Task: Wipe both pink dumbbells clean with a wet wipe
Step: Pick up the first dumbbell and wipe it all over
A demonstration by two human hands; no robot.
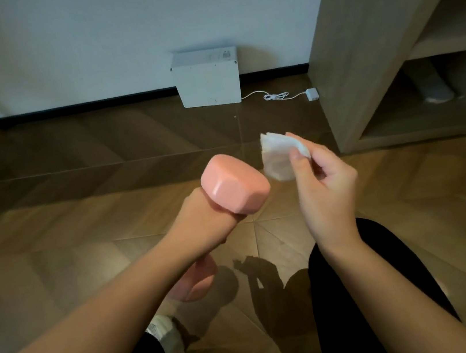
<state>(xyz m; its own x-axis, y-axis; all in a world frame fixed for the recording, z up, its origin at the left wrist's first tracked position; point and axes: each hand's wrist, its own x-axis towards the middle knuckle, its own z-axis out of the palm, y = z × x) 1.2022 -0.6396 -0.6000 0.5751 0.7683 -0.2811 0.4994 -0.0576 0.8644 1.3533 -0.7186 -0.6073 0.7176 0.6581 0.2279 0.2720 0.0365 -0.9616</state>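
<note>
We're counting two hands, left hand (203,226) and right hand (324,187); one pink dumbbell (234,183) is showing, one wet wipe (278,154), one white box (208,80), one charger (312,94) lying nearby.

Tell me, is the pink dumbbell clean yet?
Not yet, as far as I can tell. Nothing shows as finished. The left hand grips one pink hexagon-ended dumbbell upright, and the right hand pinches a crumpled white wet wipe beside its top end, not touching. Wiping is left, and a second dumbbell is not in view.
</note>
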